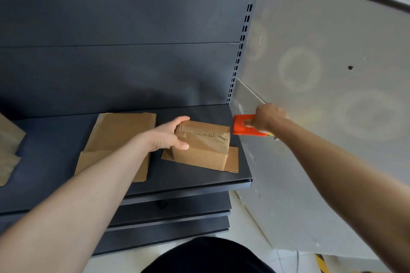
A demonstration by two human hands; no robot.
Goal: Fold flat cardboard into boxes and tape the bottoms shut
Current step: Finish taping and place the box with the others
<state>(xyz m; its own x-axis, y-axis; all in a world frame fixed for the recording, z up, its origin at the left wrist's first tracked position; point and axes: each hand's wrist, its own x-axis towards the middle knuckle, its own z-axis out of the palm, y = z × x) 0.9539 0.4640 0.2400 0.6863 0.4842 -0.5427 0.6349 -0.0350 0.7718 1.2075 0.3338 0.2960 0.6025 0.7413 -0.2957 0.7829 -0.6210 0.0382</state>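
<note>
A small brown cardboard box [204, 150] stands on the dark shelf [193, 182], its upper face covered with wrinkled clear tape. Two loose flaps stick out flat at its base. My left hand [170, 135] grips the box's left end, fingers over the top edge and thumb on the front. My right hand [267, 117] holds an orange tape dispenser [244, 125] just right of the box, level with its top and apart from it. A flat cardboard blank [119, 139] lies on the shelf to the left of the box, partly under my left forearm.
More flat cardboard [8, 148] lies at the shelf's far left edge. A dark back panel rises behind the shelf. A grey-white board [321, 95] leans close on the right, past the slotted upright. Lower shelves [173, 217] step out below.
</note>
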